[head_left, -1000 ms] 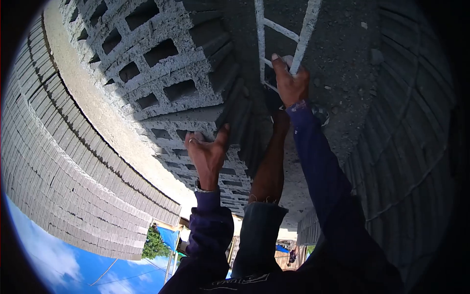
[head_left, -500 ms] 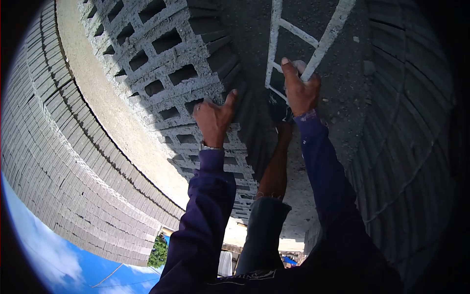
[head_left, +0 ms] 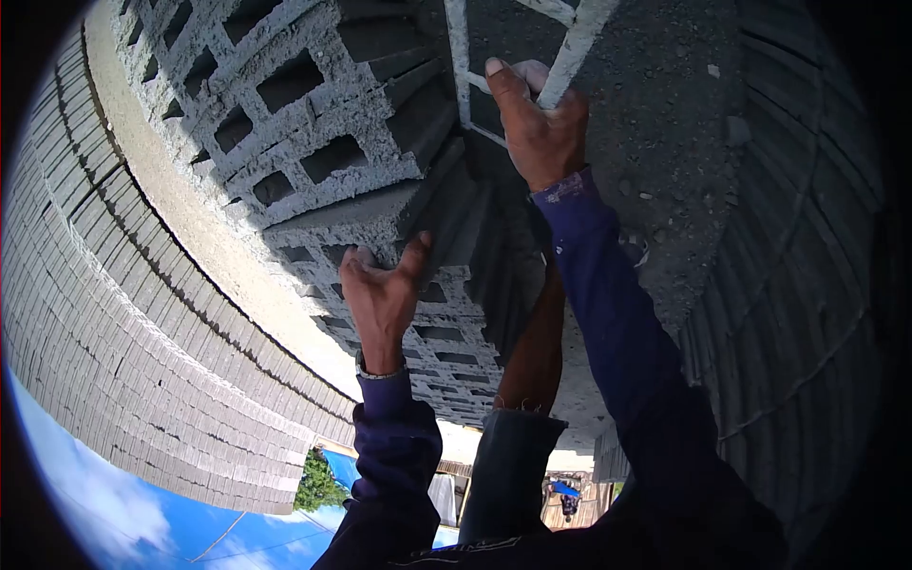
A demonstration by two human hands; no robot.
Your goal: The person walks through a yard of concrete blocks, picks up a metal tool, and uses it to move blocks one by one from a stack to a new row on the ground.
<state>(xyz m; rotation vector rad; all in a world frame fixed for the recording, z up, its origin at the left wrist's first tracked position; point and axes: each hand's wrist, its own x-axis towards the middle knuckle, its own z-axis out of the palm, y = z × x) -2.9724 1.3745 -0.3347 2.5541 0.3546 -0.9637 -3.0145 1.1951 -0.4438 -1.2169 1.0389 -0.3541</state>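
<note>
My left hand (head_left: 380, 294) is closed on a hollow concrete block (head_left: 347, 220), its fingers in one of the block's holes and its thumb on the edge. This block sits at a slight angle to its neighbours, with a gap along one side. Around it is a long stack of similar hollow blocks (head_left: 375, 163), their holes facing me. My right hand (head_left: 546, 128) is wrapped around one bar of a pale, scuffed, ladder-like frame (head_left: 581, 43) with crossbars. My bare lower leg (head_left: 532, 347) shows between my arms.
Grey gravelly ground (head_left: 655, 123) lies beside the frame. Tall block stacks with cords across them curve along the left (head_left: 190, 361) and the shaded right (head_left: 779, 237). A sunlit strip of ground (head_left: 157, 171) runs beside the stack. A person (head_left: 569, 505) is far off at the bottom.
My left hand has shifted down the view and its fingers are now in a block, which has come out of line with the stack. My right hand and the frame have moved up and left in view.
</note>
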